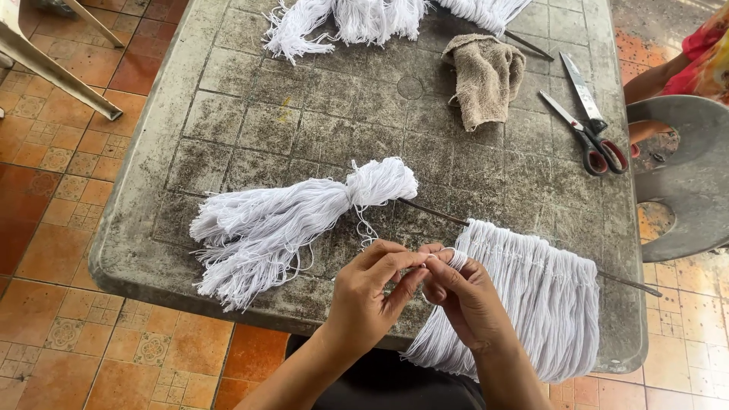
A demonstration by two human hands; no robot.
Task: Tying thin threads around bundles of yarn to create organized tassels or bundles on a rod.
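- White cotton strand (439, 257), thin and looped, is pinched between thumb and forefinger of the left hand (372, 292); the fingers are closed on it at the near edge of the table.
- Right hand (467, 296) meets the left at the same spot, fingertips closed on the strand at the end of the row. Judged: both hands work one loop, so each grips tight and close to the rod.
- Thin dark metal rod (433, 212) runs slantwise from table centre toward the near right corner; a fringe of white yarn (531, 304) hangs from it over the near edge, likely so the strands fall straight.
- Loose bundle of white yarn tied at its neck (288, 220) lies just left of the hands, near the near left corner, its tied head touching the rod's far end; supply within reach, by my reading.
- Further white yarn bundles (357, 19) lie at the far edge.
- Crumpled beige towel (486, 76) sits right of centre; grey scissors with red-and-dark handles (588, 125) lie by the right edge.
- Table (250, 114): grey moulded plastic, square-patterned, grimy.
- Floor (53, 205): orange-brown patterned tiles. Grey plastic chair (683, 175) at right; another person's arm (653, 80) beyond it.
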